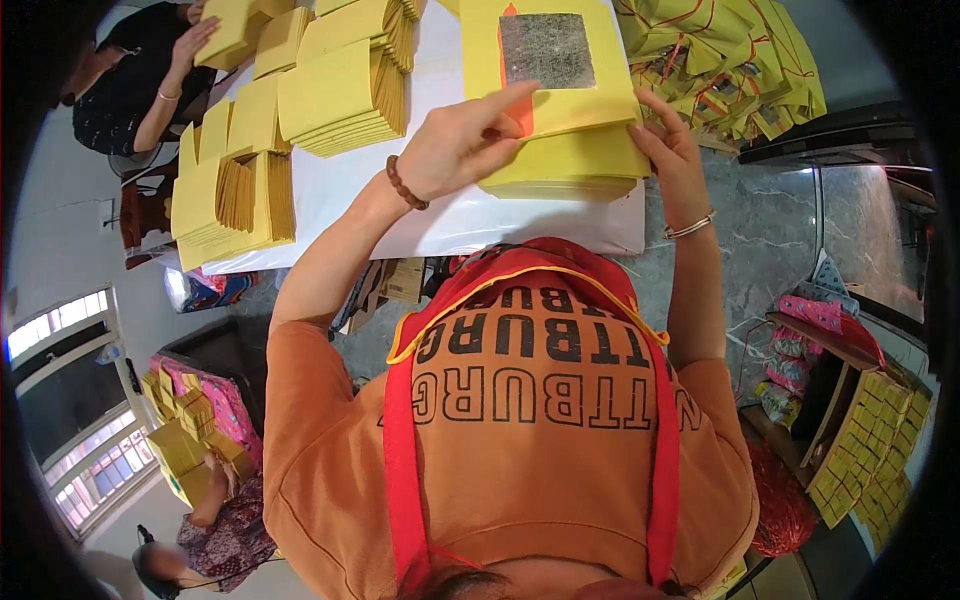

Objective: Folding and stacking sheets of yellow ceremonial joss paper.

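The left hand (pixel 455 150) rests its fingers (pixel 510 100) on the top yellow paper sheet with a square silver foil patch (pixel 590 60). The right hand (pixel 672 150) steadies the right edge of the thick yellow paper stack (pixel 570 165) beneath it. The stack lies on the white desk (pixel 450 215), near further yellow paper bundles (pixel 340 95).

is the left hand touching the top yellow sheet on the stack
Touching: in the head view the left hand lays its fingers on the top yellow sheet, at its orange strip.

Matt yellow paper sheets (pixel 560 150) bear a dull silvery foil square (pixel 546 50) on a smooth white tabletop (pixel 440 215)
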Demonstrator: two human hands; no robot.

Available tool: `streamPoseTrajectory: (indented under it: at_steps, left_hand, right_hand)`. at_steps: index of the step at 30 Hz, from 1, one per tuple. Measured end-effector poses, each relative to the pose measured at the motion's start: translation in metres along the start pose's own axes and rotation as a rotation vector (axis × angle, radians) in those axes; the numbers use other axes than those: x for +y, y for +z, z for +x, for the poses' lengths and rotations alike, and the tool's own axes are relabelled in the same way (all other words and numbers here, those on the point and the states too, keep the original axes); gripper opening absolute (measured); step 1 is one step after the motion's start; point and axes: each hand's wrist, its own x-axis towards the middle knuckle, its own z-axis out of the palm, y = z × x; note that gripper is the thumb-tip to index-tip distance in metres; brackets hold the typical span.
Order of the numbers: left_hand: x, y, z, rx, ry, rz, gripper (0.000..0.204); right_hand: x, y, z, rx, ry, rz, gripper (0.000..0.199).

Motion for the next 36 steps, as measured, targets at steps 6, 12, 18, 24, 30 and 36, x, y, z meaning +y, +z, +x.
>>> streamPoseTrajectory:
  at_steps: [6, 12, 18, 24, 30, 36]
  left_hand:
    - [-0.003, -0.008, 0.002, 0.047, -0.120, -0.200, 0.050]
    - [-0.001, -0.008, -0.001, 0.005, -0.167, -0.231, 0.048]
    - [-0.006, -0.005, -0.002, -0.014, -0.205, -0.350, 0.048]
    - [-0.008, -0.012, 0.000, 0.047, -0.296, -0.615, 0.045]
    - [-0.019, -0.012, 0.001, 0.067, -0.318, -0.682, 0.047]
    - [-0.028, -0.015, 0.002, 0.094, -0.397, -0.839, 0.055]
  right_hand:
    - [0.004, -0.002, 0.000, -0.034, -0.070, -0.072, 0.038]
    - [0.004, -0.001, -0.002, -0.024, -0.056, -0.102, 0.036]
    - [0.001, -0.001, -0.005, -0.014, -0.063, -0.087, 0.033]
    - [-0.002, -0.001, -0.004, 0.029, 0.036, 0.029, 0.032]
    - [0.005, -0.002, -0.002, -0.019, -0.078, -0.129, 0.033]
    - [0.004, -0.001, -0.003, -0.064, -0.050, -0.083, 0.034]
